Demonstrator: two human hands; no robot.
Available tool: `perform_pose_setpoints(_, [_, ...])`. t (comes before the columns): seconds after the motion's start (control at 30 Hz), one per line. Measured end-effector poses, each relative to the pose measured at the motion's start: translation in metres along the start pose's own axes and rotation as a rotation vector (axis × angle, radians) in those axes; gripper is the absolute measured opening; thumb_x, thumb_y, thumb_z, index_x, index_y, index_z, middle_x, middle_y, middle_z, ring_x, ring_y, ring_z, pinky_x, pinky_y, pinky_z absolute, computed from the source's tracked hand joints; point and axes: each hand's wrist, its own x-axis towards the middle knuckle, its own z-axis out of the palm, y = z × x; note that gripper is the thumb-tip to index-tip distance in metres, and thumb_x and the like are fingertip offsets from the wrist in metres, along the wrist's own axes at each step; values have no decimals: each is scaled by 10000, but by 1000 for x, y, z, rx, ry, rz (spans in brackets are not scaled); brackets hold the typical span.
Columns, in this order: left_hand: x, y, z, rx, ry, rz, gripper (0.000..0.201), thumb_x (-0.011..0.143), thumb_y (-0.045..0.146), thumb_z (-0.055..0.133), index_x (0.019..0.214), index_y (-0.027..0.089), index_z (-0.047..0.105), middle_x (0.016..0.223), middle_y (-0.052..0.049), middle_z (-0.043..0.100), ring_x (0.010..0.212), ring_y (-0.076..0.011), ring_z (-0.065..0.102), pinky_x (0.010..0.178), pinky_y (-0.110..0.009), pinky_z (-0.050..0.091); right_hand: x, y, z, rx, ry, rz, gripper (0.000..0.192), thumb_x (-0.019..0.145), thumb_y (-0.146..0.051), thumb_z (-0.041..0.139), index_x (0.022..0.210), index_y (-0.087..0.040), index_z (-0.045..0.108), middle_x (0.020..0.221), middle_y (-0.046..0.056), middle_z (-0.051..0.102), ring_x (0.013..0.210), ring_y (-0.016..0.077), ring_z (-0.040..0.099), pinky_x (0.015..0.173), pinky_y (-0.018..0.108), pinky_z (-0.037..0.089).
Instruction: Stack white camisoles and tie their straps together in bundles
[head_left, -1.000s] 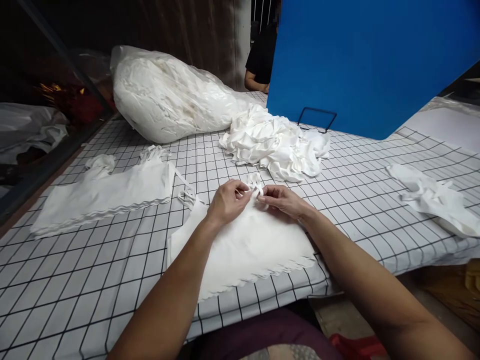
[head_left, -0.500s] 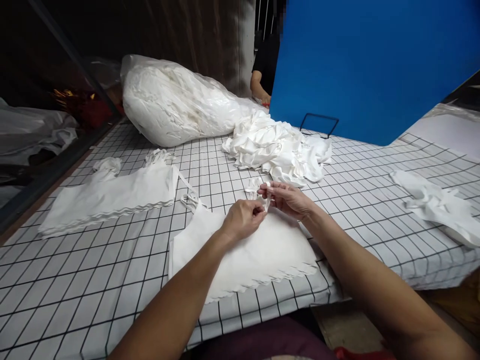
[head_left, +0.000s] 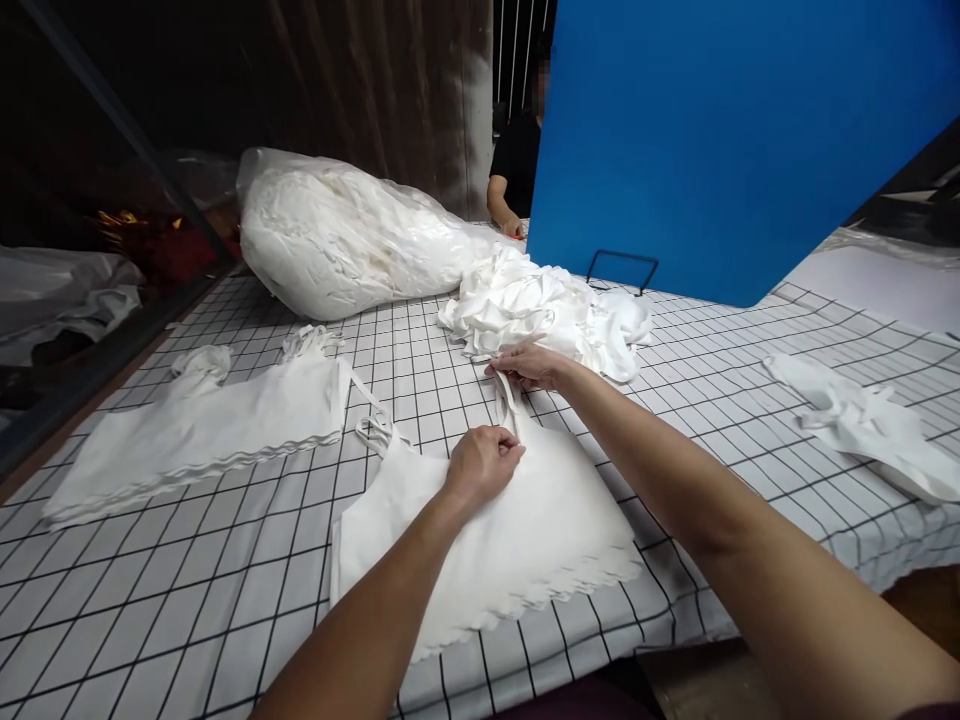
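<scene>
A stack of flat white fabric pieces with scalloped lower edges (head_left: pixel 517 540) lies in front of me on the checked table (head_left: pixel 225 580). My left hand (head_left: pixel 480 465) pinches the top edge of the stack where a thin white strap (head_left: pixel 510 400) leaves it. My right hand (head_left: pixel 529 365) holds the strap's far end and pulls it straight, away from me. A second looped strap (head_left: pixel 375 430) lies at the stack's upper left corner.
Another flat white stack (head_left: pixel 202 430) lies to the left. A loose heap of white pieces (head_left: pixel 547 310) and a plastic bag of fabric (head_left: pixel 337 235) sit behind. A blue board (head_left: pixel 720 140) stands at the back right, another person (head_left: pixel 514 170) beyond it. More white fabric (head_left: pixel 862 420) lies far right.
My right hand has moved away from me, drawing the strap out straight. My left hand has dropped onto the stack's top edge and pins the strap's base.
</scene>
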Motion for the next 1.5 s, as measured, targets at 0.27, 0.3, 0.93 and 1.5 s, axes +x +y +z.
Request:
perform_pose_setpoints(0.27, [4,-5,0,-128,18,-21,194,802,321,621,727,168,714,670,-25,641,608,-149,551,564,-255,383,-27,-1,3,-461,358,-29,242,719,-280,796,750,-188,574,698,37,565,800,218,524,675,306,378])
perform_pose_setpoints(0.3, [4,-5,-1,-160,21,-11,199,797,323,621,710,164,705,646,-18,620,591,-141,530,552,-251,373,-39,-4,6,-521,334,-131,203,764,-288,757,839,-187,598,811,62,614,882,234,526,739,326,391])
perform_pose_setpoints(0.93, [-17,7,-10,52,-78,93,143,717,305,711,763,185,650,801,-50,664,709,-181,565,627,-287,414,-131,24,19,-680,-123,-482,163,936,-293,532,888,-174,633,808,47,634,706,142,515,660,298,392])
perform_pose_setpoints(1.5, [-20,14,5,89,5,-67,116,697,210,656,590,178,627,621,-16,639,610,-156,558,706,-343,472,-137,41,36,-375,-124,-402,196,902,-333,628,865,-146,673,716,24,664,580,94,536,519,233,415])
